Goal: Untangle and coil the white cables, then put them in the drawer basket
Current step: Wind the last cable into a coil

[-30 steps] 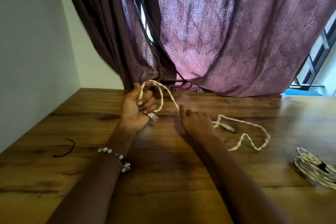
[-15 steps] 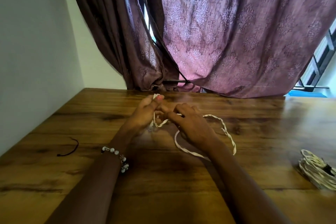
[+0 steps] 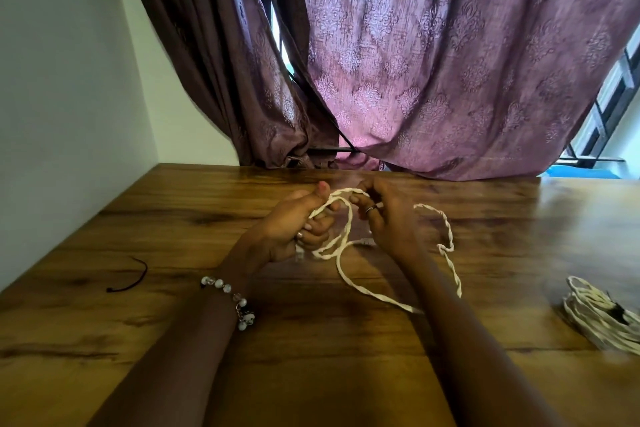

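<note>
A twisted white cable (image 3: 349, 282) runs between both hands above the wooden table (image 3: 173, 218). My left hand (image 3: 294, 225) grips a few loops of it in the fist, thumb up, with a plug end hanging below. My right hand (image 3: 388, 215) pinches the cable's top strand just right of the left thumb. The loose rest of the cable trails right and down on the table, partly behind my right forearm. A second white cable (image 3: 602, 315), coiled and bound with a dark tie, lies at the table's right edge. No drawer basket is in view.
A thin dark tie (image 3: 133, 274) lies on the table at the left. Purple curtains (image 3: 415, 62) hang down to the table's far edge. A white wall (image 3: 62, 97) borders the table on the left.
The hands have come together and lifted slightly. More cable is gathered into loops in my left hand, and the loose tail on the right has been drawn in closer.
</note>
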Demonstrator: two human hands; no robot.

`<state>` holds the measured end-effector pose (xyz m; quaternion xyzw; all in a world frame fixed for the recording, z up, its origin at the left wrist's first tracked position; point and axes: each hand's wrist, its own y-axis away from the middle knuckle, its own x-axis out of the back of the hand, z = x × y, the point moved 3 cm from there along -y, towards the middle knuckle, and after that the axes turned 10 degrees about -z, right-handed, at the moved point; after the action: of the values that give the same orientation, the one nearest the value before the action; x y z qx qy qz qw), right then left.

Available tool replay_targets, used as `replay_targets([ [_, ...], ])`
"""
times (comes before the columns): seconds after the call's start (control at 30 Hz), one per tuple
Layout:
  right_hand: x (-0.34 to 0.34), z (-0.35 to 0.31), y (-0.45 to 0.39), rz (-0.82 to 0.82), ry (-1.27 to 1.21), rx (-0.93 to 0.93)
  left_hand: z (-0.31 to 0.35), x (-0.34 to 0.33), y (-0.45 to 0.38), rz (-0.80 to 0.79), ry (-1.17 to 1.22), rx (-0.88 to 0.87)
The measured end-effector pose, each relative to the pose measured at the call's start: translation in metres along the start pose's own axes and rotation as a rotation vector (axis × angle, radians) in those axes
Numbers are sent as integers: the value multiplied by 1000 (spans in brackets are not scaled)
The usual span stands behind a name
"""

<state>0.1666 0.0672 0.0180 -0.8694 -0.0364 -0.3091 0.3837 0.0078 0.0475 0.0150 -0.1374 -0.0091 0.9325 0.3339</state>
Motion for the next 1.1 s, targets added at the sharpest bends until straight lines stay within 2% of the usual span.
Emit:
replay_targets([
  [0.1,-10,5,6,-121,-8,-119,6,3,1,20,160,-84],
  [0.2,-20,6,11,-295,115,-131,17,10,6,-19,296,-190],
  [0.27,-28,1,10,-390,280,-128,22,15,9,-1,364,-257],
  [0.4,-48,-8,10,-560,813,-134,35,27,13,58,543,-483],
  [0.47,-52,-13,13,-568,970,-131,42,35,20,67,658,-591],
  [0.57,-57,-16,15,-506,1063,-48,45,43,26,251,685,-633],
  [0.63,-62,-25,16,-495,1058,62,43,43,25,414,598,-619],
  [0.7,-62,-39,14,-435,1012,241,39,42,22,560,393,-543],
  [0.8,-60,-50,13,-277,930,500,31,36,18,613,22,-402],
  [0.9,-50,-53,9,-173,804,558,18,31,14,567,-252,-324],
  [1.0,-36,-52,6,-195,706,515,9,30,8,497,-659,-163],
  [1.07,-25,-46,4,-233,671,422,6,24,6,360,-857,-51],
  [1.1,-19,-43,4,-263,651,378,5,18,7,256,-822,-31],
])
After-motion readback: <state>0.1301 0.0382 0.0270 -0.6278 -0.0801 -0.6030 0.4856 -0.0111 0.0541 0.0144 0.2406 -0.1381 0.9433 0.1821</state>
